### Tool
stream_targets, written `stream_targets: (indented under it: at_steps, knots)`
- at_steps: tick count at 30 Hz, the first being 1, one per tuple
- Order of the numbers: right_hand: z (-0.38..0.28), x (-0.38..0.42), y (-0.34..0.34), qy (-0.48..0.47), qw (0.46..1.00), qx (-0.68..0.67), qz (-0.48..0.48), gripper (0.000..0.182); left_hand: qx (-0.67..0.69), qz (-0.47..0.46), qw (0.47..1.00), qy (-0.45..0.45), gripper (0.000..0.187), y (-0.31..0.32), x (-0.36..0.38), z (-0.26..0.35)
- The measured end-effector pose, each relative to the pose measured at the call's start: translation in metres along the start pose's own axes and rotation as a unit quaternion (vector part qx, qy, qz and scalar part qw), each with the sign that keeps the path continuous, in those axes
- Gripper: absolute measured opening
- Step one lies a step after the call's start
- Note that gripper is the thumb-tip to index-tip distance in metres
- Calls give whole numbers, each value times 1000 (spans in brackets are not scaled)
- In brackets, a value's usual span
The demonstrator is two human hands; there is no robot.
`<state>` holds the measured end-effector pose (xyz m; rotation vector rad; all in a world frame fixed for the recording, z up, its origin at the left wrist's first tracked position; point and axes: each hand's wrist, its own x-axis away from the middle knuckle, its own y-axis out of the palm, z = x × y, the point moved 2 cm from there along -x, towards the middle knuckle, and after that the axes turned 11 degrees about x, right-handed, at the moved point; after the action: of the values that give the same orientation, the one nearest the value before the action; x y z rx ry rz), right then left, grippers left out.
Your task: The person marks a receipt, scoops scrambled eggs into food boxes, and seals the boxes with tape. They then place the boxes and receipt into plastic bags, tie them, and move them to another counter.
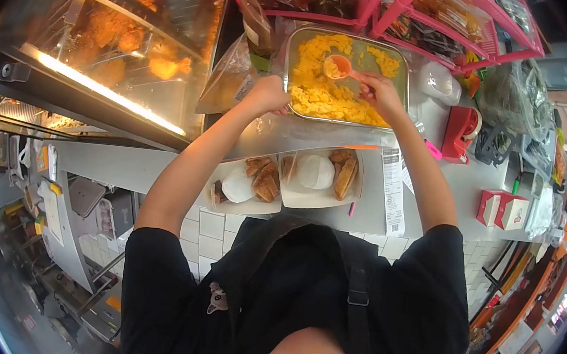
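Observation:
A metal tray (342, 119) holds yellow scrambled egg (326, 101), heaped mostly along its left and front sides. My right hand (380, 96) is closed round the handle of an orange scoop (337, 66), which has some egg in its bowl and is over the tray. At the tray's front left corner, my left hand (269, 96) is closed on the rim, its fingertips partly hidden. Nearer my body stand two open paper boxes side by side, the left box (253, 206) and the right box (302, 200). Each contains a white rice mound (314, 172) and brown fried pieces (266, 181).
A lit glass case of fried food (125, 43) borders the counter on the left. Pink racks (384, 11) with packets stand behind the tray. To the right are a long receipt (393, 188), a red tape dispenser (461, 133) and small red-and-white boxes (502, 209).

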<state>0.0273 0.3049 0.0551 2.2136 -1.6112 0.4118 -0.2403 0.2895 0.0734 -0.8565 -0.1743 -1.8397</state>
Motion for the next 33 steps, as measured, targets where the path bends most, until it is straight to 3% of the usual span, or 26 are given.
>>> stream_targets:
  at_steps: [1,3,4,5,6,7,9,11,13,17,19,20,22,27,29,31,33]
  knots:
    - [-3,7,-10,1,1000,0,5,29,-1,-5,1000,1,19,0,0,0]
    - [-15,22,-35,-100,952,254,140,30,-11,3,1000,2,19,-1,0,-1]
    - [-18,30,-40,-98,952,254,141,30,-1,4,1000,3,18,-2,1,0]
    - [-24,41,-41,-158,834,491,194,25,-1,3,1000,3,18,-2,1,1]
    - [-26,48,-38,-205,654,691,231,21,19,10,1000,6,18,-3,4,5]
    - [-13,48,-36,-203,655,690,233,21,38,18,999,9,18,-4,7,9]
    - [21,37,-28,-157,689,696,125,15,21,39,999,29,16,-7,13,20]
    - [0,43,0,-184,701,680,111,15,8,60,997,46,15,-8,17,25]
    - [-15,42,20,-269,759,589,74,15,29,57,996,63,11,-10,17,28]
    - [-24,28,28,-307,781,539,73,20,27,82,992,95,11,-9,16,30]
    - [-17,22,22,-110,929,351,45,22,21,82,992,95,13,-9,16,27]
    - [-14,18,18,-110,929,351,45,22,21,81,992,96,13,-9,15,26]
    - [-4,14,4,-18,996,74,43,20,30,56,996,59,13,-11,9,20]
    - [-11,47,-11,-24,990,34,134,20,-87,53,992,74,20,-15,-13,-2]
    - [-12,53,-21,-49,972,139,181,19,-147,36,984,93,25,-11,-11,-6]
    - [-7,56,-25,-63,975,95,193,19,-203,86,961,169,40,-12,16,21]
    - [-14,67,-25,-65,979,54,188,18,-160,78,966,185,37,-10,58,45]
